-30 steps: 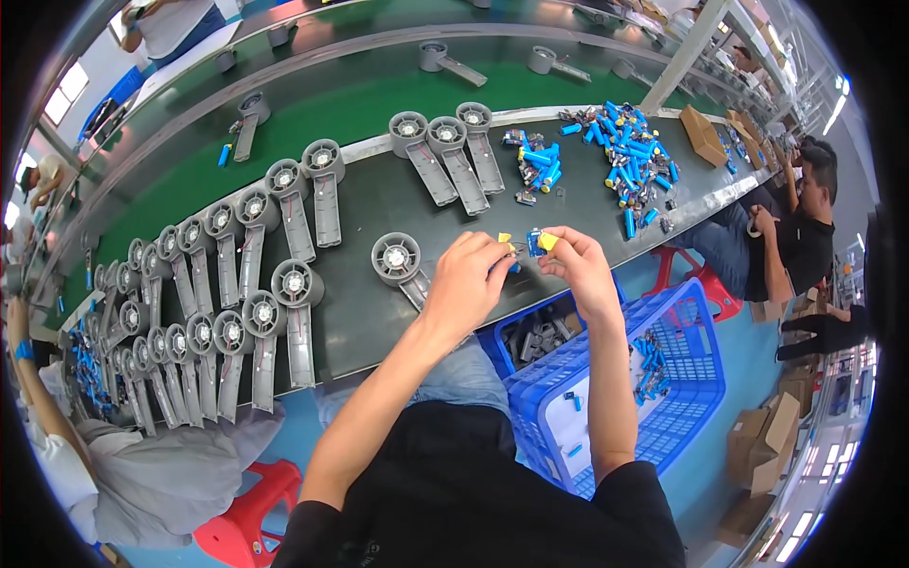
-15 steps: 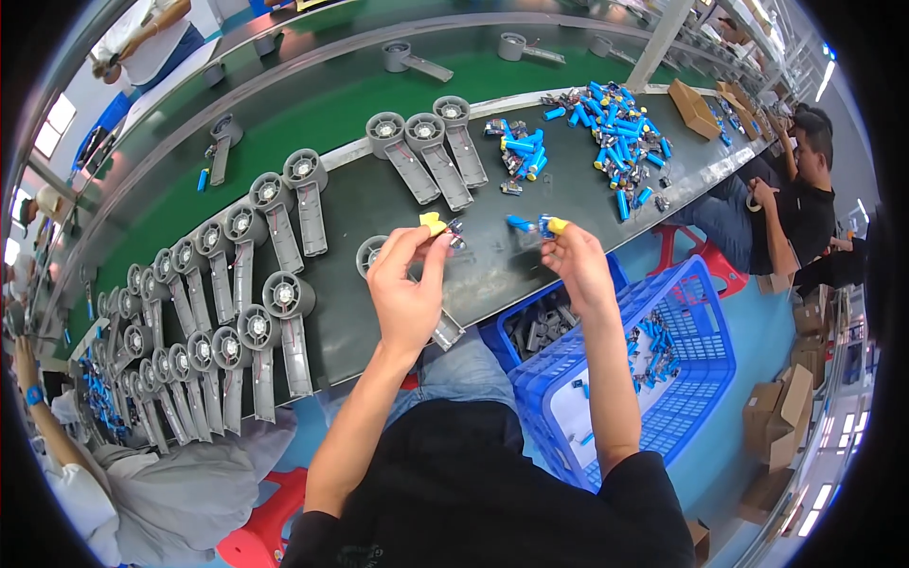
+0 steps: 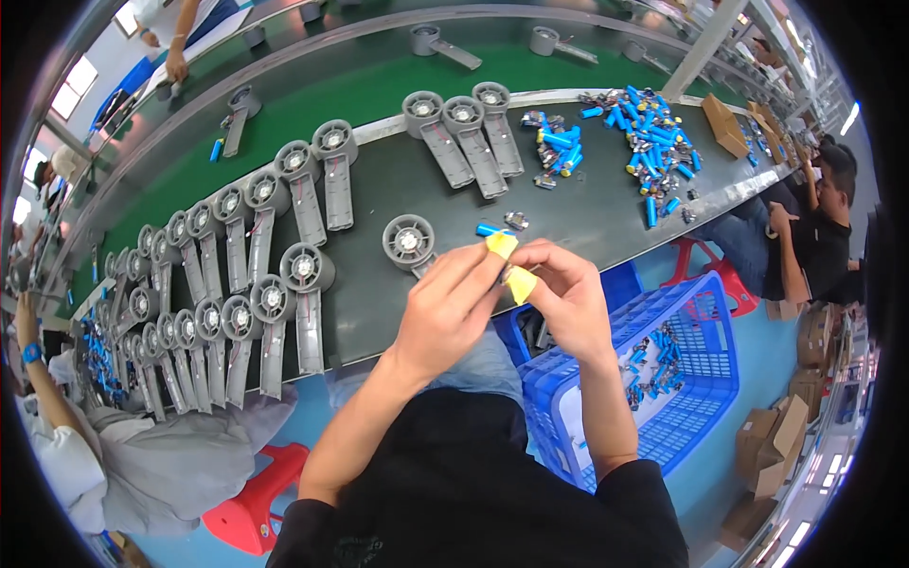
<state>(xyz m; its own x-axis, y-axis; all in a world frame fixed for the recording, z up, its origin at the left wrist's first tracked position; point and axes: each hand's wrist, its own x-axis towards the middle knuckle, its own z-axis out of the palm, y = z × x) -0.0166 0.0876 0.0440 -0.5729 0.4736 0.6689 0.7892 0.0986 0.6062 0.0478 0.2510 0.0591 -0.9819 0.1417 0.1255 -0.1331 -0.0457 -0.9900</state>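
Observation:
My left hand and my right hand meet over the near edge of the bench, both with fingers pinched. A yellow tape piece sticks up from the left fingertips, and a second yellow tape piece shows at the right fingertips. Whatever lies between the fingers is mostly hidden. Just past them are a blue cylindrical battery and a small circuit board; whether these touch my fingers I cannot tell. Beside my left hand lies a grey fan housing, its handle partly covered by that hand.
Rows of grey handheld fan housings line the left of the bench. Piles of blue batteries with boards lie at the far right. A blue basket stands by my right arm. Beyond runs a green conveyor. A co-worker sits at right.
My hands have come together from apart, the right moving left and the left moving right. The blue battery and board now show beyond the fingertips. My view has shifted slightly.

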